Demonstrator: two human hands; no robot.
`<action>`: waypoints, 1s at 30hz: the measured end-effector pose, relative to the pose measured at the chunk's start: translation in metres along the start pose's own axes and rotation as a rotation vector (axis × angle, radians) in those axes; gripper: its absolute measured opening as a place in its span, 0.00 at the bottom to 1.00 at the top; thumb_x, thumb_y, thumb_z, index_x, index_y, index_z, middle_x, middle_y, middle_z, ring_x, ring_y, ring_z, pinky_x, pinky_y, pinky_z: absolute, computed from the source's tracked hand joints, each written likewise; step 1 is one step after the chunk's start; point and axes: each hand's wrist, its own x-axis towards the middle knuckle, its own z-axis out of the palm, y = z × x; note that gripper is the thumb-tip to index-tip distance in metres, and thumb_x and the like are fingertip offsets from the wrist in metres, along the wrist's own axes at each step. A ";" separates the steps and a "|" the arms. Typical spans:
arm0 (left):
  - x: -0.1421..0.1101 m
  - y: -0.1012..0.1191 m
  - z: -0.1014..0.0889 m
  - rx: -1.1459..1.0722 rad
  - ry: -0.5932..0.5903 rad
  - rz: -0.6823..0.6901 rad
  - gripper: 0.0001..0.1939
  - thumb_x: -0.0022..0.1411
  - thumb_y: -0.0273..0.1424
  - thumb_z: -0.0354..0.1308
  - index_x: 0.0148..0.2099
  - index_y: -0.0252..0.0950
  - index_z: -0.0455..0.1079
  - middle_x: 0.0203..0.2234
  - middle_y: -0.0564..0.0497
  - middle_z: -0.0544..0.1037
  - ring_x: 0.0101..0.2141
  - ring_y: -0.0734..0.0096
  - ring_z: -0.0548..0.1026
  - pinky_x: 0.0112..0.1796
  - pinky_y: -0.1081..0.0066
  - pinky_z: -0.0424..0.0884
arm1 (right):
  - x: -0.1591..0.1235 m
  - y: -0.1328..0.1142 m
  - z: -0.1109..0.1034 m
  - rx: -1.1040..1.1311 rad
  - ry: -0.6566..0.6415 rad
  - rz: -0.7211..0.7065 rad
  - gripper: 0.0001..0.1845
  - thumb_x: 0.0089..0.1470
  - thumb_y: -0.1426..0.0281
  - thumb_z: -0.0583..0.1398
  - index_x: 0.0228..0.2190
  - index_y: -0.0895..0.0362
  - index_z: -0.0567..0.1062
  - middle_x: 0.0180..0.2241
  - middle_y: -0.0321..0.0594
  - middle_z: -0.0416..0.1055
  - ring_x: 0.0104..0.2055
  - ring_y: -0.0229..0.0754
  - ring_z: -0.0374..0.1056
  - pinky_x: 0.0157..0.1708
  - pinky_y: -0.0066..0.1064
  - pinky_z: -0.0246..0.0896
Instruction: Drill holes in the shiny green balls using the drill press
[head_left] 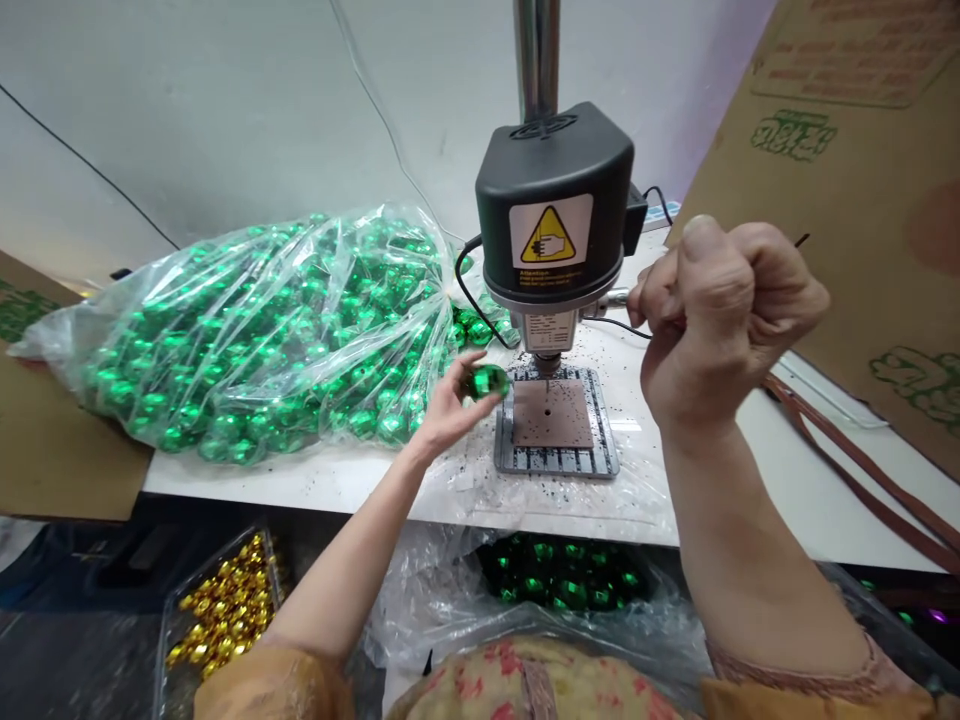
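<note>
Between the thumb and fingers of my left hand [452, 405] is a shiny green faceted ball [487, 381] with a dark spot on its face. It is held just left of the bench drill press [555, 205], beside the bit and above the edge of the slotted metal base [555, 462]. On that base lies a brown square board [551, 425] with a small dark hole, under the drill bit. My right hand [724, 310] is raised and closed at the metal feed handle [616, 298] on the press's right side; the fingers hide most of the handle.
A clear plastic bag [300, 330] full of green balls lies at left. More green balls [562, 575] sit in plastic below the table edge, near a clear bin [166, 630] of gold balls. Cardboard boxes [847, 250] flank the table [330, 485]; dark shavings surround the base.
</note>
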 end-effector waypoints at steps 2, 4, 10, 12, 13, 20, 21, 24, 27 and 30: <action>-0.015 0.001 0.015 -0.153 -0.089 -0.072 0.30 0.59 0.40 0.71 0.59 0.41 0.66 0.42 0.48 0.79 0.41 0.66 0.78 0.42 0.67 0.74 | 0.000 0.000 0.001 -0.011 0.012 -0.004 0.24 0.61 0.69 0.64 0.18 0.53 0.60 0.15 0.26 0.49 0.17 0.32 0.52 0.20 0.34 0.46; -0.021 -0.003 0.028 -0.197 -0.112 -0.129 0.28 0.59 0.43 0.71 0.57 0.39 0.68 0.43 0.47 0.80 0.42 0.66 0.78 0.44 0.67 0.74 | 0.000 0.000 0.001 -0.039 0.019 0.001 0.25 0.61 0.67 0.64 0.18 0.52 0.59 0.15 0.27 0.49 0.17 0.33 0.51 0.20 0.35 0.45; -0.009 -0.014 0.043 -0.083 -0.148 -0.166 0.30 0.61 0.45 0.68 0.61 0.38 0.71 0.50 0.45 0.80 0.41 0.64 0.78 0.44 0.64 0.74 | -0.001 0.000 0.000 -0.045 0.004 0.019 0.26 0.61 0.64 0.64 0.18 0.52 0.57 0.15 0.28 0.48 0.17 0.34 0.48 0.20 0.37 0.44; -0.007 -0.013 0.046 -0.059 -0.158 -0.155 0.30 0.62 0.44 0.68 0.62 0.39 0.71 0.50 0.44 0.81 0.42 0.62 0.78 0.43 0.64 0.75 | -0.001 -0.001 0.000 -0.050 -0.001 0.036 0.26 0.60 0.63 0.64 0.18 0.52 0.57 0.15 0.29 0.48 0.17 0.35 0.49 0.20 0.37 0.44; -0.007 -0.012 0.047 -0.047 -0.164 -0.147 0.30 0.62 0.44 0.68 0.62 0.39 0.71 0.51 0.44 0.81 0.42 0.62 0.79 0.42 0.64 0.75 | -0.001 -0.002 0.000 -0.062 0.000 0.050 0.27 0.60 0.61 0.64 0.18 0.52 0.57 0.16 0.29 0.48 0.17 0.35 0.49 0.21 0.37 0.44; -0.007 0.000 0.060 0.137 -0.113 -0.035 0.28 0.55 0.37 0.73 0.57 0.39 0.72 0.47 0.47 0.80 0.40 0.65 0.76 0.42 0.65 0.73 | -0.001 -0.003 0.001 -0.015 -0.008 0.037 0.26 0.60 0.64 0.64 0.19 0.52 0.57 0.16 0.28 0.48 0.17 0.34 0.49 0.21 0.36 0.43; -0.007 0.001 0.062 0.146 -0.092 -0.039 0.28 0.54 0.36 0.73 0.56 0.39 0.72 0.45 0.47 0.80 0.39 0.66 0.75 0.41 0.66 0.73 | -0.001 -0.003 0.001 -0.016 -0.009 0.043 0.26 0.61 0.64 0.64 0.19 0.52 0.57 0.16 0.28 0.48 0.17 0.34 0.49 0.21 0.36 0.44; -0.008 0.003 0.067 0.144 -0.056 -0.031 0.25 0.54 0.34 0.74 0.52 0.38 0.72 0.42 0.49 0.79 0.40 0.65 0.75 0.41 0.66 0.73 | -0.001 -0.003 0.001 -0.033 -0.001 0.061 0.26 0.61 0.64 0.64 0.18 0.52 0.57 0.15 0.28 0.48 0.17 0.34 0.49 0.21 0.36 0.44; -0.007 0.002 0.069 0.156 -0.050 0.012 0.23 0.54 0.34 0.74 0.50 0.39 0.73 0.41 0.49 0.77 0.41 0.64 0.76 0.40 0.66 0.73 | 0.002 -0.004 0.002 -0.036 0.003 0.069 0.26 0.60 0.69 0.64 0.17 0.52 0.57 0.15 0.28 0.49 0.17 0.35 0.49 0.20 0.37 0.43; -0.005 0.001 0.072 0.186 -0.051 0.061 0.23 0.54 0.34 0.74 0.51 0.40 0.75 0.43 0.47 0.76 0.43 0.61 0.76 0.42 0.64 0.73 | 0.008 -0.004 0.005 -0.004 -0.012 0.094 0.24 0.60 0.72 0.62 0.17 0.52 0.58 0.14 0.27 0.52 0.16 0.33 0.48 0.19 0.35 0.44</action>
